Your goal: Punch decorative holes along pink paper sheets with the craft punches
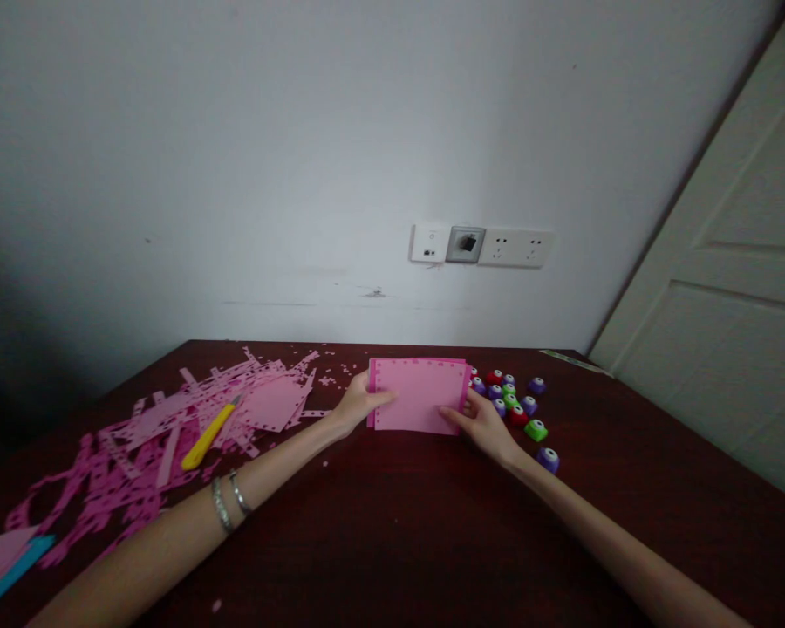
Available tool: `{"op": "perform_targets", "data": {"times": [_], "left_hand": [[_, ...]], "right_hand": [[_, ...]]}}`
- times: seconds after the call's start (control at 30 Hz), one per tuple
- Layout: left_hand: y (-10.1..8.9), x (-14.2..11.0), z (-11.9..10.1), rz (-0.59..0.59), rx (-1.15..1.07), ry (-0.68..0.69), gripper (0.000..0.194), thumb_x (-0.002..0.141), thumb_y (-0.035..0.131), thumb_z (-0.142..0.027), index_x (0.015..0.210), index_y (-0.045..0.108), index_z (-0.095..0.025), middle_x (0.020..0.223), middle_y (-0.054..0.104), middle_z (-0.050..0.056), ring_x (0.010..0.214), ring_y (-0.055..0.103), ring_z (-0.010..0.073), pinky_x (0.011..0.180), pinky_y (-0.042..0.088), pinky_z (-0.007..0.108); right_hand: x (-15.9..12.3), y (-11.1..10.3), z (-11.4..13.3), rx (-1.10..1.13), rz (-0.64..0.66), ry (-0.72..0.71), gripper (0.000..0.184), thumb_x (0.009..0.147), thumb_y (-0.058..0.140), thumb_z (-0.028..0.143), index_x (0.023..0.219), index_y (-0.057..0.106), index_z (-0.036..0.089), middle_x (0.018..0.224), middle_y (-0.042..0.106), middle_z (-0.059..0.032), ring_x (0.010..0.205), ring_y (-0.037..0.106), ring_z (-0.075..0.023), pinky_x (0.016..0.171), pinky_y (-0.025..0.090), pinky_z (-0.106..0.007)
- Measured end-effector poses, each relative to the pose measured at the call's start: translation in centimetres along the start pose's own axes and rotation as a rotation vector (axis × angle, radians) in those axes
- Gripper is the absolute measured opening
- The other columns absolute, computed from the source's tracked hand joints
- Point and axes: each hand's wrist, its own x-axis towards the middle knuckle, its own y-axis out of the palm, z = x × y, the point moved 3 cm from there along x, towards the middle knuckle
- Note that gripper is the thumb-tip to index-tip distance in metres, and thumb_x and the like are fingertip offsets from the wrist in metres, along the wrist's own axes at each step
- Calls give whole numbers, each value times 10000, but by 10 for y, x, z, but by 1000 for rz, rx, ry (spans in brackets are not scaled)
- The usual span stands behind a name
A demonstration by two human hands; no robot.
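We have both arms stretched forward over the dark red table [392, 523], the forearms converging from the lower corners towards the middle. Our left hand [357, 406] has its grip closed on the left edge of a stack of pink sheets [419, 397], the thumb laid across the front face. Our right hand [488, 426] mirrors it, its grip closed on the right edge, thumb in front and fingers partly hidden behind. The stack is raised between our hands, its face towards us; we cannot tell whether its lower edge touches the table, nor count its sheets. Small marks line the left, top and right edges of the front sheet.

Counting, we find two bracelets [221, 506] on our left wrist and one yellow cutter [209, 436] lying on a heap of pink paper scraps [131, 462], too tangled to number. Just beside our right hand we make out about thirteen small punches [535, 429]: three red, three green and roughly seven purple, some partly hidden. One blue sheet [23, 567] shows under pink paper [0, 558] at the lower left. Three plates [514, 248] sit side by side on the wall [268, 174].
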Motion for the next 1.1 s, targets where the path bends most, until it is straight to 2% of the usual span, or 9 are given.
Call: {"op": "perform_targets", "data": {"times": [0.2, 0.37, 0.5, 0.57, 0.67, 0.73, 0.83, 1.0, 1.1], "left_hand": [[18, -8, -1, -125, -13, 79, 292, 595, 623, -172, 881, 607, -113, 818, 654, 50, 734, 580, 164, 689, 452, 274], [20, -14, 5, -78, -3, 105, 349, 591, 466, -110, 920, 584, -130, 841, 639, 31, 761, 557, 157, 696, 431, 258], [23, -11, 9, -131, 71, 113, 386, 658, 413, -120, 1026, 529, -146, 946, 615, 40, 845, 544, 155, 763, 420, 263], [25, -10, 7, -141, 175, 125, 313, 698, 401, -133, 987, 521, -150, 944, 600, 39, 863, 536, 153, 789, 412, 267], [22, -12, 7, -109, 347, 52, 236, 697, 425, -131, 920, 501, -148, 876, 588, 40, 804, 543, 159, 743, 425, 272], [18, -16, 10, -63, 392, -14, 296, 670, 462, -116, 964, 480, -141, 908, 591, 61, 815, 557, 172, 731, 432, 274], [14, -23, 14, 29, 432, -58, 463, 631, 501, -98, 1088, 427, -120, 1009, 590, 110, 893, 571, 202, 765, 433, 284], [18, -38, 18, 150, 601, -76, 704, 619, 511, -114, 1282, 273, -110, 1033, 599, 140, 873, 595, 236, 708, 435, 281], [19, -44, 14, 157, 849, -95, 799, 621, 531, -160, 1347, 200, -116, 1093, 563, 179, 889, 593, 280, 691, 422, 300]], "right_hand": [[-7, 13, 4, 66, -201, -95, 416, 695, 646, 321, 1066, 488, 220, 1077, 612, -62, 981, 578, -221, 883, 448, -381], [-15, 12, -9, 64, -201, -64, 397, 728, 561, 288, 1110, 474, 227, 1117, 579, -58, 1050, 534, -217, 934, 401, -377], [-17, 11, -10, -113, -233, -76, 400, 784, 471, 313, 1168, 457, 204, 1144, 560, -64, 1081, 496, -217, 978, 347, -381], [-16, 10, -6, -187, -236, -77, 361, 804, 438, 324, 1134, 475, 184, 1123, 568, -72, 1045, 513, -217, 958, 366, -368], [-16, 6, 0, -233, -200, -4, 288, 792, 456, 341, 1010, 520, 163, 1017, 607, -86, 938, 566, -230, 857, 441, -357], [-17, 3, 1, -205, -163, 61, 269, 759, 502, 336, 966, 520, 166, 979, 624, -92, 894, 593, -238, 791, 475, -353], [-22, 1, -1, -169, -86, 140, 353, 714, 553, 306, 1029, 481, 164, 922, 640, -80, 832, 621, -230, 708, 499, -342], [-32, 2, -2, -443, -18, 207, 538, 673, 568, 216, 1181, 420, 121, 703, 591, 0, 650, 593, -177, 605, 464, -290], [-34, 4, 4, -577, 38, 217, 606, 669, 557, 173, 1244, 380, 100, 686, 582, 1, 634, 581, -171, 592, 439, -275]]}}
